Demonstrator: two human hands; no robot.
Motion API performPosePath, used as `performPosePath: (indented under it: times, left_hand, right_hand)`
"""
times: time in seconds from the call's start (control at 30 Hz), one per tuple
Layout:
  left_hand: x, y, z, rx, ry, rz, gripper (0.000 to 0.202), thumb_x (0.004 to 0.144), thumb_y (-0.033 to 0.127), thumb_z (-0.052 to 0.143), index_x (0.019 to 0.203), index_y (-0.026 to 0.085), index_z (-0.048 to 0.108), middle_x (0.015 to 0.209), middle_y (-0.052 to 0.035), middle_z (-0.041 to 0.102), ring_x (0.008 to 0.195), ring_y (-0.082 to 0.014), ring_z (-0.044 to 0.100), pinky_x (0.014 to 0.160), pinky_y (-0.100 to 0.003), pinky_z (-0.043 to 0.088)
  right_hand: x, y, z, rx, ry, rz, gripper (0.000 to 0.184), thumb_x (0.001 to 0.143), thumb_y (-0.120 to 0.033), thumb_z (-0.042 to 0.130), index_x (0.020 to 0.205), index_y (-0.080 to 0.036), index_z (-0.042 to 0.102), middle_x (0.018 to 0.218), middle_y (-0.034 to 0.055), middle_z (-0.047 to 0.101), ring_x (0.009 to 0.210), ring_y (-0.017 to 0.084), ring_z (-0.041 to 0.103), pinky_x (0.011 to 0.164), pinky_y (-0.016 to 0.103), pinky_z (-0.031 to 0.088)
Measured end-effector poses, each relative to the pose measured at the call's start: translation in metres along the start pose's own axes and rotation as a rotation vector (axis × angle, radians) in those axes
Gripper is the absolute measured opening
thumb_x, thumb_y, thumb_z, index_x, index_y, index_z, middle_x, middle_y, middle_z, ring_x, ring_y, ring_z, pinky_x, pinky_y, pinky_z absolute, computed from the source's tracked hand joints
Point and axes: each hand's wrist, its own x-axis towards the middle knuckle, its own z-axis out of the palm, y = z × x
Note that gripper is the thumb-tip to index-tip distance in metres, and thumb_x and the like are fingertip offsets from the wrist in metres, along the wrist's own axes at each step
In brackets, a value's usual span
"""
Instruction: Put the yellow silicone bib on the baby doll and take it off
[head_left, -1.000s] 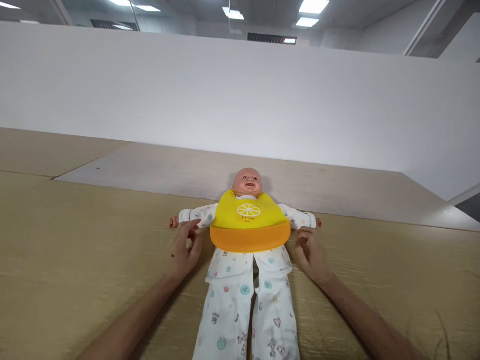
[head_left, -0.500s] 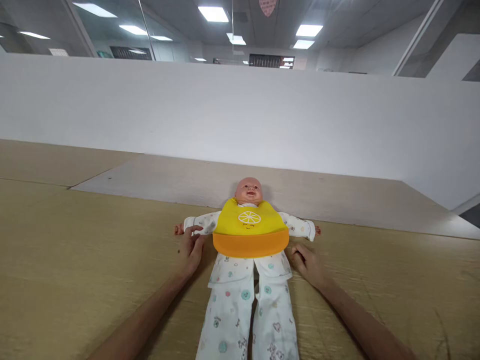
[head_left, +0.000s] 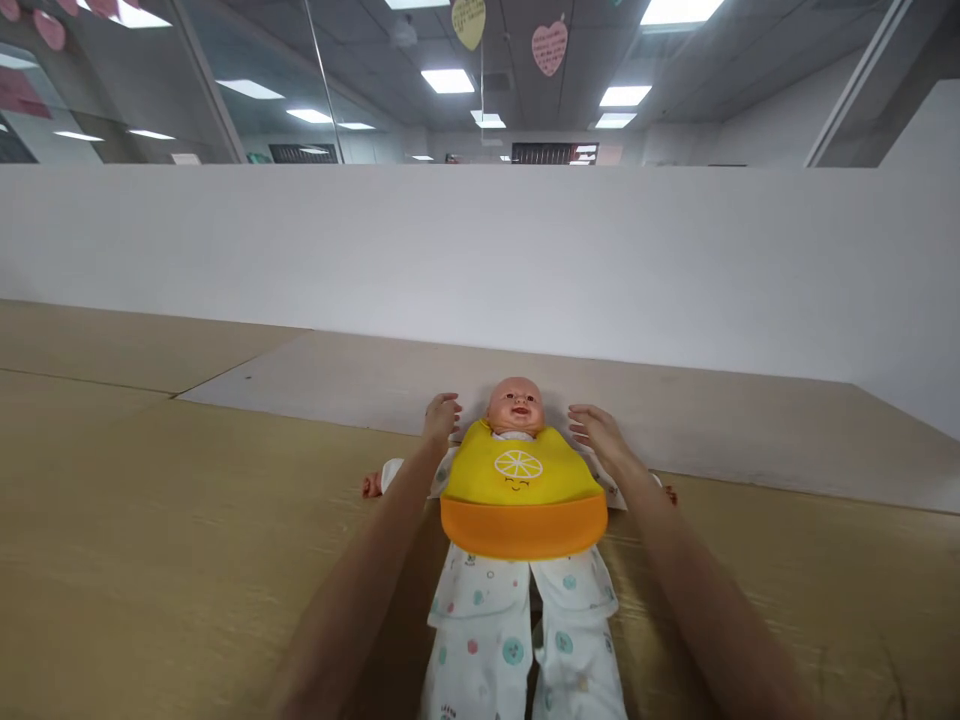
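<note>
A baby doll [head_left: 514,405] lies on its back on the wooden tabletop [head_left: 150,480], wearing white patterned pajamas [head_left: 517,620]. Over its chest sits a yellow silicone bib [head_left: 523,480] with an orange catch pocket and a citrus-slice print. My left hand [head_left: 441,418] rests at the doll's right shoulder, next to its head, holding nothing. My right hand [head_left: 600,432] lies open on the other shoulder, fingers pointing toward the neck. My forearms hide the doll's sleeves.
A pale board [head_left: 360,370] lies at the far end of the tabletop, against a white partition wall [head_left: 480,260]. Beyond it are glass walls, ceiling lights and hanging paper hearts [head_left: 550,48].
Both hands have slid up from beside the bib's lower edge to the doll's shoulders, on either side of its head. The view has tilted slightly upward.
</note>
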Motion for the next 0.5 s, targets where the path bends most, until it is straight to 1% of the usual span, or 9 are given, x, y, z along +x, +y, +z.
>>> performPosePath:
  times: [0.03, 0.1, 0.17, 0.2, 0.27, 0.37, 0.43, 0.5]
  left_hand:
    - [0.006, -0.001, 0.007, 0.007, -0.048, -0.033, 0.033, 0.071, 0.019, 0.048, 0.102, 0.02, 0.06, 0.092, -0.0092, 0.067, 0.067, -0.0174, 0.061, 0.057, -0.028, 0.046]
    - [0.014, -0.006, 0.017, 0.031, -0.136, -0.076, 0.033, 0.067, 0.018, 0.05, 0.098, 0.018, 0.063, 0.081, -0.0092, 0.068, 0.058, -0.018, 0.058, 0.053, -0.029, 0.043]
    - [0.019, -0.01, 0.022, 0.054, -0.213, -0.079, 0.031, 0.065, 0.017, 0.051, 0.092, 0.017, 0.065, 0.071, -0.0074, 0.067, 0.054, -0.018, 0.056, 0.052, -0.029, 0.041]
    - [0.02, -0.012, 0.023, 0.061, -0.248, -0.066, 0.028, 0.064, 0.016, 0.052, 0.088, 0.017, 0.066, 0.069, -0.0062, 0.067, 0.055, -0.018, 0.056, 0.053, -0.029, 0.041]
    - [0.024, -0.013, 0.026, 0.061, -0.317, -0.02, 0.022, 0.064, 0.017, 0.052, 0.08, 0.018, 0.068, 0.07, -0.0043, 0.067, 0.062, -0.0185, 0.058, 0.057, -0.029, 0.042]
    - [0.03, -0.015, 0.031, 0.041, -0.394, 0.057, 0.013, 0.067, 0.021, 0.052, 0.067, 0.018, 0.065, 0.073, -0.0025, 0.068, 0.074, -0.0194, 0.059, 0.067, -0.028, 0.045]
    - [0.032, -0.016, 0.034, 0.032, -0.412, 0.087, 0.015, 0.069, 0.025, 0.053, 0.06, 0.018, 0.062, 0.07, -0.0021, 0.067, 0.076, -0.0201, 0.059, 0.071, -0.029, 0.045]
    - [0.031, -0.017, 0.036, 0.021, -0.412, 0.092, 0.021, 0.073, 0.033, 0.053, 0.06, 0.017, 0.06, 0.066, -0.0024, 0.066, 0.074, -0.0207, 0.059, 0.072, -0.031, 0.046]
  right_hand:
    - [0.009, 0.001, 0.008, 0.009, -0.023, 0.038, 0.037, 0.063, -0.038, 0.061, 0.095, -0.018, 0.06, 0.109, 0.0074, 0.065, 0.09, 0.02, 0.061, 0.073, 0.028, 0.048]
    - [0.022, 0.004, 0.021, 0.011, -0.076, 0.089, 0.035, 0.065, -0.038, 0.063, 0.092, -0.017, 0.062, 0.097, 0.0075, 0.068, 0.084, 0.02, 0.062, 0.07, 0.028, 0.048]
    - [0.032, 0.006, 0.032, 0.018, -0.136, 0.091, 0.03, 0.067, -0.038, 0.063, 0.086, -0.014, 0.064, 0.086, 0.0062, 0.069, 0.081, 0.019, 0.061, 0.07, 0.027, 0.047]
    - [0.035, 0.007, 0.036, 0.022, -0.162, 0.073, 0.028, 0.07, -0.038, 0.063, 0.084, -0.014, 0.065, 0.083, 0.0055, 0.069, 0.08, 0.018, 0.061, 0.071, 0.027, 0.047]
    - [0.038, 0.007, 0.042, 0.041, -0.195, 0.043, 0.029, 0.076, -0.04, 0.063, 0.086, -0.013, 0.065, 0.085, 0.0045, 0.069, 0.081, 0.015, 0.061, 0.076, 0.028, 0.048]
    - [0.038, 0.008, 0.048, 0.07, -0.229, 0.028, 0.035, 0.083, -0.046, 0.06, 0.094, -0.013, 0.065, 0.092, 0.0051, 0.068, 0.082, 0.014, 0.062, 0.08, 0.031, 0.049]
    - [0.036, 0.011, 0.051, 0.083, -0.256, 0.036, 0.04, 0.086, -0.05, 0.055, 0.097, -0.013, 0.065, 0.093, 0.0062, 0.069, 0.083, 0.015, 0.063, 0.08, 0.031, 0.05]
    - [0.036, 0.015, 0.051, 0.088, -0.274, 0.039, 0.045, 0.086, -0.053, 0.049, 0.098, -0.014, 0.067, 0.092, 0.0073, 0.071, 0.083, 0.017, 0.063, 0.078, 0.031, 0.05]
